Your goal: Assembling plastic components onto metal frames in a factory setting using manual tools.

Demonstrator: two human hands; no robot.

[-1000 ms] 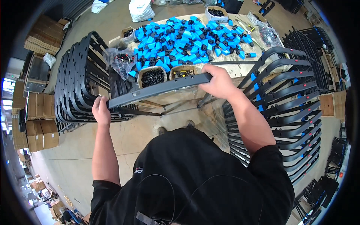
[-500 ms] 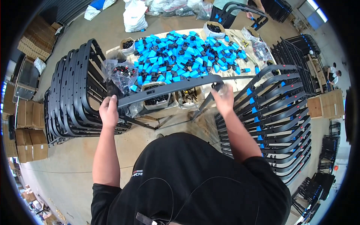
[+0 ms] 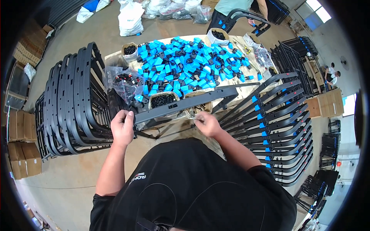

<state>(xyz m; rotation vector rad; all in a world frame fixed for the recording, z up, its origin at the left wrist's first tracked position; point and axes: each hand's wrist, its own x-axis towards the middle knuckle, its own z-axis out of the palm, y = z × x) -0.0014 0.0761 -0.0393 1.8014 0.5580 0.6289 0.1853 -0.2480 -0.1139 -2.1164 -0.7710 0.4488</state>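
Fingers of left hand are clenched round the near-left end of a dark grey metal frame bar, thumb on top, bar running up and right from the fist. Right hand sits under the bar's middle, fingertips pinched together on something small and pale; can't tell what it is, and can't tell if they touch the bar itself. Bar lies across the near edge of the table, its far-right end curving off toward the stack of frames with blue clips on the right.

Around it:
- tub of small black parts just behind the bar, between the two hands
- clear bag of black and red bits far-left of the tub
- pile of blue plastic blocks covering most of the tabletop
- stack of bare dark frames standing on edge at left, close to left hand
- cardboard boxes further left on the floor
- another person at the far side of the table, holding a dark curved frame; face not described
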